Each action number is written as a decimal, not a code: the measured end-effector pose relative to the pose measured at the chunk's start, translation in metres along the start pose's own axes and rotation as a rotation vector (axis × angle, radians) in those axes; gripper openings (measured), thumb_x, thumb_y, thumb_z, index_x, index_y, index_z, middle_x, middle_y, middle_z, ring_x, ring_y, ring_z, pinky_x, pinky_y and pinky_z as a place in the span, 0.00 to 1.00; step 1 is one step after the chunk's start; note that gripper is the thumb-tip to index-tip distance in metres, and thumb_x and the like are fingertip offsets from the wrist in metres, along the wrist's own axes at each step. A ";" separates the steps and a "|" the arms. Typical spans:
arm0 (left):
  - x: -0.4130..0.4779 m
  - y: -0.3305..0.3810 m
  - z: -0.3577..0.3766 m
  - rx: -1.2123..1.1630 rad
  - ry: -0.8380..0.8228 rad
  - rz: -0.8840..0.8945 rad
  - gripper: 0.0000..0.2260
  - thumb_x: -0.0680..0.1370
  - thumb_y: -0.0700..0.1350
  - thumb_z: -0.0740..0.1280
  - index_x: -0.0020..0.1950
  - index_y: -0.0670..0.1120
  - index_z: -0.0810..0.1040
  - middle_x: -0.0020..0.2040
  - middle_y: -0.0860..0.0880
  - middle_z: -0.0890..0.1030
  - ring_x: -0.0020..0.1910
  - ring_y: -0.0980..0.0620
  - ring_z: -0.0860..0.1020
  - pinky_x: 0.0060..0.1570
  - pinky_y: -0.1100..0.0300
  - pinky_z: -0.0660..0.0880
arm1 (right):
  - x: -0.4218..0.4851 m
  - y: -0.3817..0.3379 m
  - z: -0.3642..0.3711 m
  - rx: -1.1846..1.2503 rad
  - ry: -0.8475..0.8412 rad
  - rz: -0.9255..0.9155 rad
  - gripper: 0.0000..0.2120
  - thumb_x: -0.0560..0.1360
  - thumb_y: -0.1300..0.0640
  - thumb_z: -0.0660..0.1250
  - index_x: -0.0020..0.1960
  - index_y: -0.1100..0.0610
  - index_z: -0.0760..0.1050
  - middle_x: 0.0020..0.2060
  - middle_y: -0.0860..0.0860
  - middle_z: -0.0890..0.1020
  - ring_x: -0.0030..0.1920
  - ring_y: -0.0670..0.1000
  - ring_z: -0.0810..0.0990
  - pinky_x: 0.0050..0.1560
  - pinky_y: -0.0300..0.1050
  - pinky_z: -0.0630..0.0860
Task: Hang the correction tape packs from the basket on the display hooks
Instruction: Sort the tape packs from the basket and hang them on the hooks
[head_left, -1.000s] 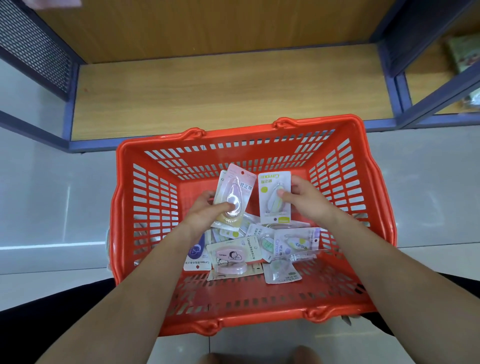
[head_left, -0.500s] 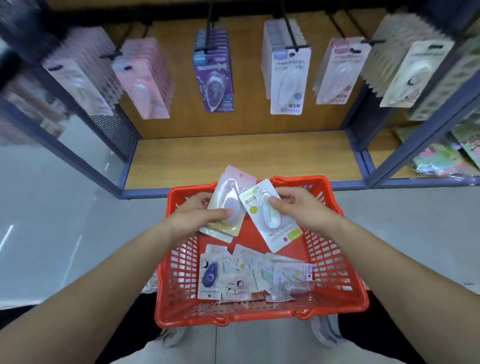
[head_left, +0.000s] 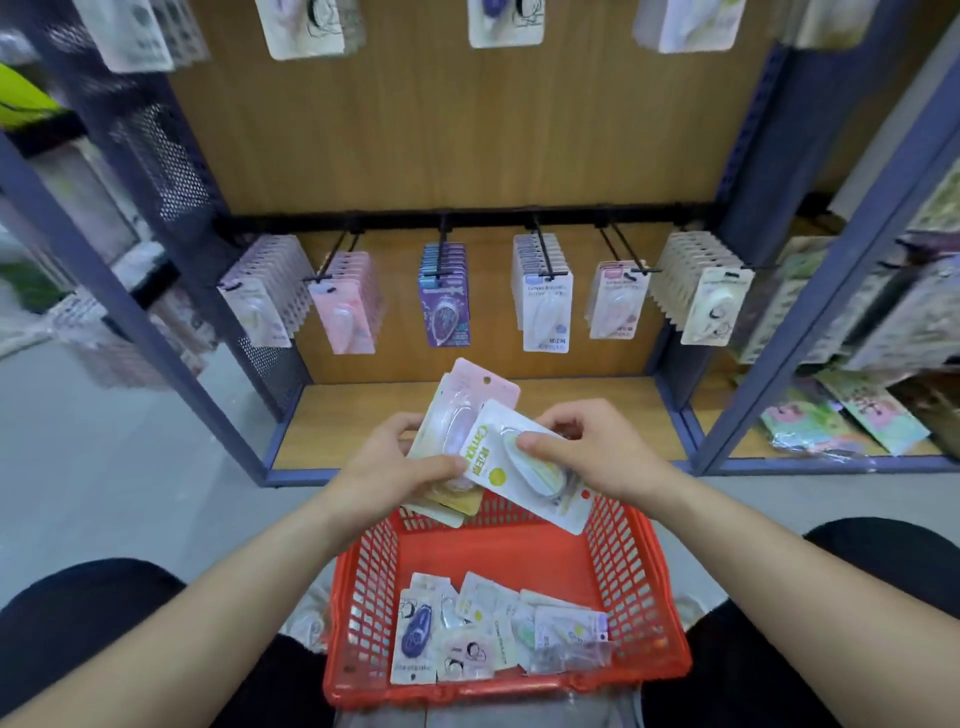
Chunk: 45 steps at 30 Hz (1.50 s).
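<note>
My left hand (head_left: 387, 462) is raised over the far rim of the red basket (head_left: 363, 597), with the forearm running in from the near left. The thumb lies across the front of a small fanned stack of packs (head_left: 470, 400) and the fingers are curled behind it. The top card is pink, and its hang hole points to the far side.

My right hand (head_left: 587, 449) comes in from the near right. Its thumb presses on the blister of a white pack with yellow-green print (head_left: 491, 465), and the other fingers are bent round its far edge. That pack is tilted, with its near-right end sloping down past the basket rim. Its left edge overlaps the stack and touches my left thumb.

The remaining loose packs (head_left: 483, 639) lie heaped at the near end of the basket floor, well below both hands.

Beyond and above my hands, a black bar carries a row of display hooks (head_left: 540, 254) across the wooden back panel. Six rows of hung packs (head_left: 545, 306) face me. The hook second from the right (head_left: 623, 257) holds a thinner bunch, and much of its wire shows behind them.

Between my hands and those hooks there is only air above the wooden shelf floor (head_left: 353, 415). A blue upright on the left (head_left: 156, 332) and another on the right (head_left: 831, 312) close in the bay. My dark-clad knees (head_left: 93, 613) flank the basket's near corners.
</note>
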<state>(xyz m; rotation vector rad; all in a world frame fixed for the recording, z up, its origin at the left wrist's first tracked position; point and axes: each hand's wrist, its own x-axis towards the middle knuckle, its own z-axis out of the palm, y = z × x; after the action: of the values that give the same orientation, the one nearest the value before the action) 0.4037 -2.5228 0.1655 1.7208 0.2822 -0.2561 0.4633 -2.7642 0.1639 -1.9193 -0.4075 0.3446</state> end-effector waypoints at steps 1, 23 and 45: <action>0.000 -0.001 0.003 -0.010 0.026 0.008 0.26 0.69 0.42 0.81 0.63 0.47 0.76 0.49 0.47 0.88 0.45 0.46 0.87 0.45 0.53 0.81 | -0.001 -0.001 0.001 0.009 0.058 0.013 0.09 0.74 0.51 0.77 0.39 0.54 0.83 0.34 0.52 0.84 0.35 0.46 0.78 0.37 0.47 0.72; 0.023 0.000 0.030 -0.129 0.117 0.029 0.22 0.73 0.41 0.78 0.63 0.48 0.75 0.48 0.49 0.88 0.47 0.48 0.87 0.52 0.52 0.82 | 0.018 -0.005 -0.014 0.507 0.432 0.070 0.20 0.75 0.62 0.75 0.64 0.51 0.76 0.53 0.51 0.86 0.51 0.56 0.86 0.36 0.47 0.82; 0.017 0.001 0.010 -0.160 0.258 0.069 0.30 0.63 0.52 0.81 0.63 0.52 0.76 0.50 0.52 0.88 0.48 0.50 0.87 0.58 0.44 0.81 | 0.027 -0.017 0.035 0.217 0.157 -0.106 0.24 0.79 0.66 0.68 0.72 0.49 0.73 0.61 0.42 0.84 0.61 0.40 0.80 0.59 0.35 0.76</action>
<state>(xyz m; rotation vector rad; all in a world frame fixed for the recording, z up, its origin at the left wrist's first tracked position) 0.4203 -2.5316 0.1592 1.6010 0.4199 0.0397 0.4708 -2.7176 0.1652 -1.6920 -0.3514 0.1602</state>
